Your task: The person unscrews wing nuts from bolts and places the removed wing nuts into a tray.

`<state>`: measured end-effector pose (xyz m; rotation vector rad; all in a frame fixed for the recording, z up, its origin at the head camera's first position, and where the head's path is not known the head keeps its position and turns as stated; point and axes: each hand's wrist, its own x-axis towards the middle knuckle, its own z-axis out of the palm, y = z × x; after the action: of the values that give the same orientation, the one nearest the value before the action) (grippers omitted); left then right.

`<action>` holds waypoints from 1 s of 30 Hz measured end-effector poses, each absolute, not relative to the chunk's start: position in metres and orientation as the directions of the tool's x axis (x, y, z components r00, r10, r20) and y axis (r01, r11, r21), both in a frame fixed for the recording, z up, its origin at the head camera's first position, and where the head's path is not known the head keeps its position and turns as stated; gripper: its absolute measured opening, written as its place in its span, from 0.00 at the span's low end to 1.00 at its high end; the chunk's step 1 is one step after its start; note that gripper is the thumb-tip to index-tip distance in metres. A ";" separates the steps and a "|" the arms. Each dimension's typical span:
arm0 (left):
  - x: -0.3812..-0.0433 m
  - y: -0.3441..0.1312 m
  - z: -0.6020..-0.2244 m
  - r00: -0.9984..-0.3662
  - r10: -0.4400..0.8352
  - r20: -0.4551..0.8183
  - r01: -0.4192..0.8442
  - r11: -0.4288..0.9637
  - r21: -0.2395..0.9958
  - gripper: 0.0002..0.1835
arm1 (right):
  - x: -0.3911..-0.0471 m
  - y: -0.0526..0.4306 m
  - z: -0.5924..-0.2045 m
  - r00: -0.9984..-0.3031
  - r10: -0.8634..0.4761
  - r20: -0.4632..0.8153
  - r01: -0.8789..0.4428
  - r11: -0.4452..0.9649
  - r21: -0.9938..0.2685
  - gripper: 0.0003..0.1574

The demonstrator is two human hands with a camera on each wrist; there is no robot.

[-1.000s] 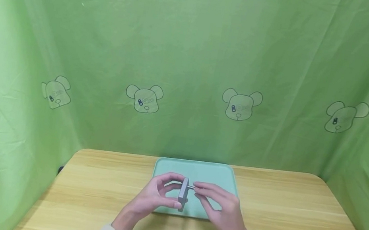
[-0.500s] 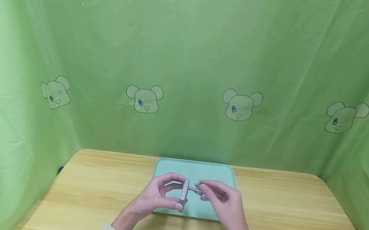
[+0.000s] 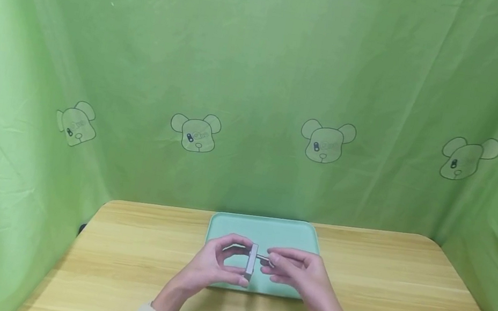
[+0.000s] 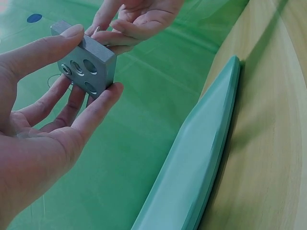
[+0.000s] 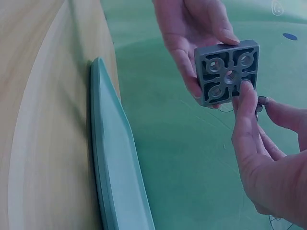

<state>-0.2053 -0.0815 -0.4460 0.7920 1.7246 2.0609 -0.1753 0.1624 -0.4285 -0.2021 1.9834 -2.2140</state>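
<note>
A small square grey metal block (image 3: 250, 264) is held upright by its edges between the thumb and fingers of my left hand (image 3: 207, 266). Round holes run through it in the left wrist view; the right wrist view shows its ribbed face (image 5: 238, 75) with a threaded centre hole. From the block's right side a thin metal bolt (image 3: 263, 258) sticks out. My right hand (image 3: 301, 272) pinches its outer end between thumb and fingers. In the right wrist view the bolt's end (image 5: 262, 100) shows by the thumb, while the index fingertip lies against the block's corner and covers it.
A mint-green tray (image 3: 262, 226) lies on the wooden table (image 3: 140, 258) behind and below both hands. Green fabric (image 3: 267, 71) with printed bear heads encloses the table at the back and sides.
My right hand's fingers have gone from stretched out to more curled around the bolt's outer end. The block and left hand have shifted slightly right.
</note>
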 end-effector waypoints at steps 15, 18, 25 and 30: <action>-0.204 -0.081 -0.445 -0.789 0.585 0.190 0.097 -0.187 0.978 0.37 | -0.176 0.167 -0.428 -0.961 -0.268 -0.065 0.109 -0.155 -0.982 0.30; -0.204 -0.081 -0.444 -0.790 0.584 0.187 0.094 -0.186 0.978 0.37 | -0.176 0.167 -0.428 -0.960 -0.273 -0.061 0.104 -0.148 -0.983 0.30; -0.205 -0.080 -0.446 -0.784 0.590 0.193 0.088 -0.202 0.975 0.37 | -0.174 0.167 -0.426 -0.967 -0.252 0.029 -0.011 -0.071 -0.997 0.26; -0.205 -0.081 -0.448 -0.780 0.595 0.193 0.071 -0.223 0.972 0.37 | -0.171 0.165 -0.424 -0.964 -0.238 0.116 -0.114 -0.018 -0.993 0.23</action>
<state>-0.2053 -0.0808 -0.4477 0.7883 1.6869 2.0652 -0.1708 0.1649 -0.4236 -0.3855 2.1370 -2.1466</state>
